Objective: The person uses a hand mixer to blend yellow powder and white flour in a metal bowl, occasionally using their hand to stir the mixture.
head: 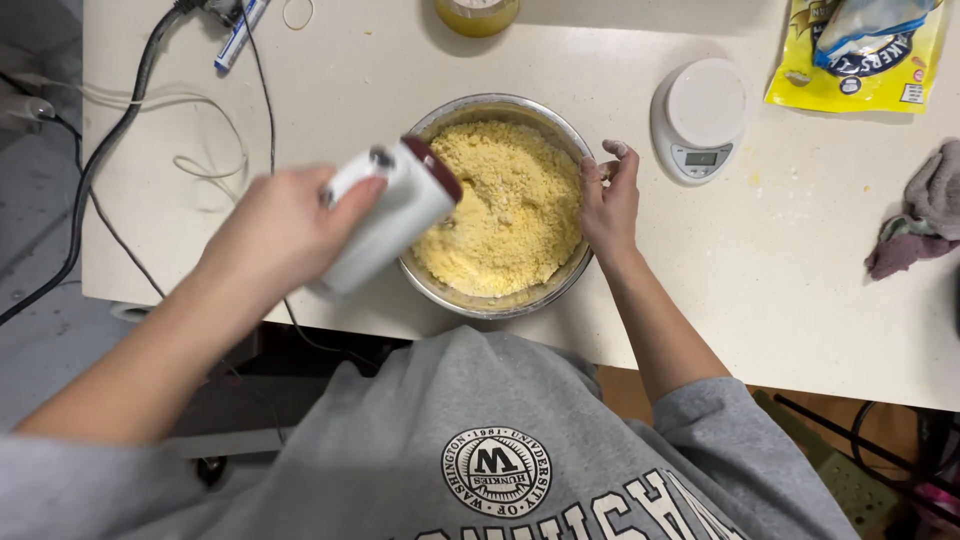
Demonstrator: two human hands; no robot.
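Observation:
A round metal bowl sits on the white table near its front edge, filled with a crumbly yellow mixture. My left hand grips a white hand mixer with a dark red front, angled down into the left side of the bowl. The mixer's beaters are hidden in the mixture. My right hand holds the bowl's right rim, fingers dusted with flour.
A white digital kitchen scale stands right of the bowl. A yellow bag lies at the back right, a crumpled cloth at the right edge. A yellow jar, a pen and cables lie at the back left.

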